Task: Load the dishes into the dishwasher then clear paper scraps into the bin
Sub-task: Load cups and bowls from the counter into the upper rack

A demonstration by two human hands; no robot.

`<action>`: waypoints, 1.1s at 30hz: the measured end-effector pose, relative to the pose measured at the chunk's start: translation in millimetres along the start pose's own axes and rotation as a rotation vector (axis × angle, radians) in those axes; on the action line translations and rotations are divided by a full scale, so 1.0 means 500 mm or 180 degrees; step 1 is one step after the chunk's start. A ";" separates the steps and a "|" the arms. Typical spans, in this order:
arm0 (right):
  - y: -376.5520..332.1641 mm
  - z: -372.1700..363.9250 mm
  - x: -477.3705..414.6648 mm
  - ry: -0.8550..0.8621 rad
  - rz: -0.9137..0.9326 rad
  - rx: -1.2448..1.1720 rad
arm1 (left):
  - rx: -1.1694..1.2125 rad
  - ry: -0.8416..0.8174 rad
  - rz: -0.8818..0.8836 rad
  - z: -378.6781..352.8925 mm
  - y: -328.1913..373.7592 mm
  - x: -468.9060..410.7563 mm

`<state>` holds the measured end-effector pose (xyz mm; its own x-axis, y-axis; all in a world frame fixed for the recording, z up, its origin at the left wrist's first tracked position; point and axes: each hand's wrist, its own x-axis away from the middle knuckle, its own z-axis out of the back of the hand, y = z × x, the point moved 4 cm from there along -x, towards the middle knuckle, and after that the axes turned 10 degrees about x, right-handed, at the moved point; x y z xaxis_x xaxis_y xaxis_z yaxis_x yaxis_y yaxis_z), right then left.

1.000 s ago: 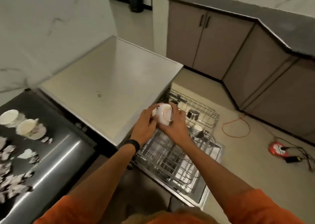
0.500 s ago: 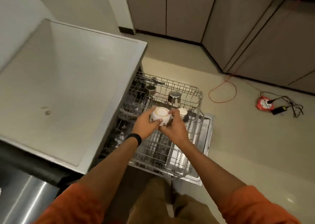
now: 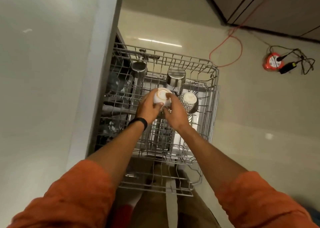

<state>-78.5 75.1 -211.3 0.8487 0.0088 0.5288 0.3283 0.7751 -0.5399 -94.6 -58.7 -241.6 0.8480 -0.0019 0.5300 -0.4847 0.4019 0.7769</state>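
Both hands hold a small white cup (image 3: 161,97), the left hand (image 3: 149,109) curled round its left side and the right hand (image 3: 176,116) gripping the other side with a finger laid on the base, likely so that it goes mouth-down into the dishwasher rack (image 3: 214,92) and drains. The cup hangs base-up between the hands just above the wires, glossy white with a thin orange ring round its foot
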 end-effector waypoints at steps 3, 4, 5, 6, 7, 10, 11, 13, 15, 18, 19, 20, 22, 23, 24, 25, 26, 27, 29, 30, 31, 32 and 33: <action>-0.002 -0.011 -0.017 -0.0064 -0.0005 0.0151 | -0.0274 0.0073 -0.0013 -0.006 -0.016 -0.021; -0.001 -0.014 -0.020 -0.0097 0.0001 0.0231 | -0.0361 0.0128 -0.0014 -0.005 -0.014 -0.023; -0.001 -0.016 -0.022 -0.0123 0.0010 0.0308 | -0.0427 0.0156 -0.0031 -0.003 -0.012 -0.025; -0.001 -0.019 -0.025 -0.0147 0.0011 0.0354 | -0.0498 0.0149 -0.0053 -0.003 -0.011 -0.028; 0.001 -0.023 -0.027 -0.0172 0.0011 0.0382 | -0.0558 0.0126 -0.0083 -0.002 -0.011 -0.030; 0.004 -0.029 -0.026 -0.0319 0.0021 0.0434 | -0.0711 0.0078 -0.0108 -0.002 -0.010 -0.031; 0.006 -0.031 -0.027 -0.0376 0.0025 0.0453 | -0.0745 0.0088 -0.0095 -0.003 -0.007 -0.029; 0.008 -0.030 -0.030 -0.0473 0.0027 0.0507 | -0.0817 0.0134 -0.0060 -0.006 -0.001 -0.024; 0.008 -0.025 -0.030 -0.0547 0.0028 0.0550 | -0.0868 0.0156 -0.0021 -0.008 0.005 -0.017; 0.007 -0.007 -0.012 -0.0506 0.0139 0.0514 | -0.0921 0.0120 -0.0082 -0.009 0.016 0.004; 0.005 0.004 0.002 -0.0495 0.0190 0.0529 | -0.0951 0.0130 -0.0113 -0.006 0.023 0.020; 0.006 0.012 0.014 -0.0491 0.0228 0.0552 | -0.0984 0.0127 -0.0127 -0.004 0.027 0.032; 0.007 0.029 0.039 -0.0499 0.0312 0.0576 | -0.1029 0.0099 -0.0130 -0.002 0.040 0.060; 0.004 0.041 0.058 -0.0512 0.0385 0.0615 | -0.1028 0.0110 -0.0135 0.001 0.050 0.082; 0.002 0.053 0.074 -0.0518 0.0450 0.0673 | -0.1001 0.0132 -0.0139 0.004 0.062 0.104; 0.000 0.065 0.087 -0.0510 0.0495 0.0720 | -0.0972 0.0151 -0.0139 0.006 0.073 0.122; -0.004 0.078 0.105 -0.0503 0.0563 0.0741 | -0.0970 0.0186 -0.0147 0.008 0.086 0.145; -0.010 0.092 0.124 -0.0494 0.0656 0.0737 | -0.0999 0.0233 -0.0161 0.010 0.096 0.170; -0.020 0.122 0.168 -0.0498 0.0821 0.0731 | -0.1097 0.0367 -0.0214 0.012 0.120 0.226; -0.023 0.134 0.185 -0.0484 0.0882 0.0756 | -0.1124 0.0429 -0.0247 0.013 0.131 0.249; -0.028 0.148 0.207 -0.0457 0.0966 0.0788 | -0.1125 0.0501 -0.0288 0.013 0.143 0.279; -0.032 0.160 0.231 -0.0437 0.1047 0.0815 | -0.1116 0.0562 -0.0326 0.014 0.153 0.311; -0.039 0.171 0.256 -0.0416 0.1140 0.0835 | -0.1101 0.0632 -0.0361 0.016 0.164 0.345</action>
<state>-11.8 115.4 -77.2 0.8246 0.3716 0.4265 -0.1062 0.8422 -0.5286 10.3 -33.3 -83.8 0.9331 0.0992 0.3455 -0.3139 0.6933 0.6487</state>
